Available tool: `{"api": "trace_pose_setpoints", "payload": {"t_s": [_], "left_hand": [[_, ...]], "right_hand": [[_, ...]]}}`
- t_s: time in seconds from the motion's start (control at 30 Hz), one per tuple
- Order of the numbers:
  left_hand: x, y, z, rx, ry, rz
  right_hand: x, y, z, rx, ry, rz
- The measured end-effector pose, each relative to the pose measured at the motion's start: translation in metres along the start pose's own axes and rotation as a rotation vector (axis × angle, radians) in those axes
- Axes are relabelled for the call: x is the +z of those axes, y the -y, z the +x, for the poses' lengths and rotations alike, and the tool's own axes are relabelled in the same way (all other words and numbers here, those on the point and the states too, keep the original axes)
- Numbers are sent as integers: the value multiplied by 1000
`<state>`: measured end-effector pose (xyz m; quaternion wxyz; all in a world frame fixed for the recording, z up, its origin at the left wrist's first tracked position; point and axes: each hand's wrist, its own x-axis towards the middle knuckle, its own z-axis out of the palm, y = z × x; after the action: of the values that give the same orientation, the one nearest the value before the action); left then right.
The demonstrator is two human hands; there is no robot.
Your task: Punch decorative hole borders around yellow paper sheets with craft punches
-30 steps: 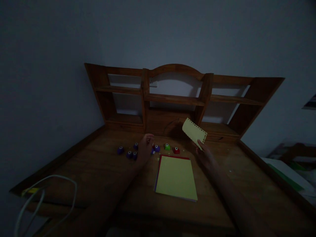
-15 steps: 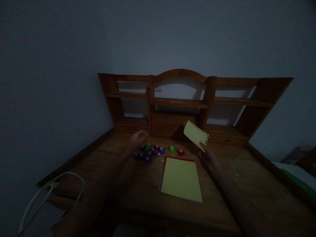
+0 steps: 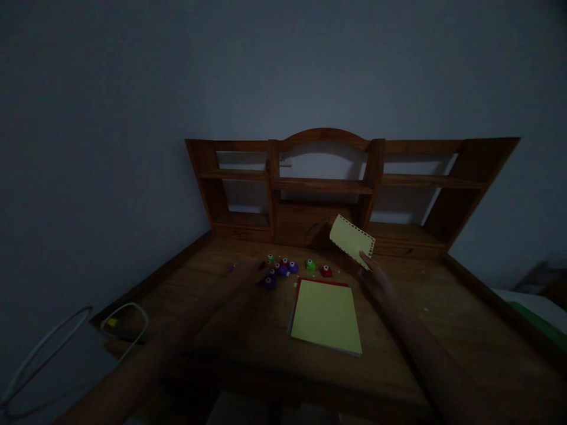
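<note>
Inspecting for lettering first, I note a dark curved mark (image 3: pixel 317 225) on the shelf unit (image 3: pixel 323 186), beyond the paper stack (image 3: pixel 326 316), and a shorter dark mark (image 3: pixel 408 251) beyond the stack to its right; I cannot tell whether either is writing. A wall socket (image 3: pixel 286 162), beyond the stack to its left, is too small and dim for me to read.

Light is poor throughout. A white cable (image 3: pixel 133 304), well left of the stack, is cut off by the edge of view. The left hand hides part of the cluster of small coloured pieces (image 3: pixel 270 283), beyond the stack to its left, so I enter no full count.

The left hand (image 3: pixel 250 270) is low over that cluster, fingers partly curled; I cannot tell whether they grip a piece. The right hand (image 3: pixel 374 280), just right of the stack's far end, has thumb and fingers closed on 1 corner of a yellow perforated sheet (image 3: pixel 352 239), held raised and tilted beyond the stack. Between the hands, near the stack's far edge, I record 1 green piece (image 3: pixel 310 265) and 1 red piece (image 3: pixel 326 271) on the desk (image 3: pixel 469 330).
</note>
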<state>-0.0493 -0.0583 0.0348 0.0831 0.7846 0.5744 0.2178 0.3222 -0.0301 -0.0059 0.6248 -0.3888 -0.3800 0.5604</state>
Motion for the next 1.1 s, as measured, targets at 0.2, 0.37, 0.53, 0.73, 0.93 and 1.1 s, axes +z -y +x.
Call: {"api": "trace_pose_setpoints", "payload": {"t_s": [0.2,0.37,0.53,0.73,0.93,1.1], "left_hand": [[-7,10,12,-193,-15,-573],[-38,6,14,-116,355,-885],[-66,-6,-19,-25,554,-542],[-67,59,-58,-492,165,-633],[-65,74,-81,-634,-227,-1198],[-62,30,-100,-378,-348,-1156]], "right_hand": [[23,11,-24,67,348,-305],[74,28,-35,149,770,-656],[131,16,-25,-55,884,-738],[160,-27,-15,-378,791,-922],[171,-61,-25,-682,900,-1365],[177,-64,-34,-818,913,-1499]]}}
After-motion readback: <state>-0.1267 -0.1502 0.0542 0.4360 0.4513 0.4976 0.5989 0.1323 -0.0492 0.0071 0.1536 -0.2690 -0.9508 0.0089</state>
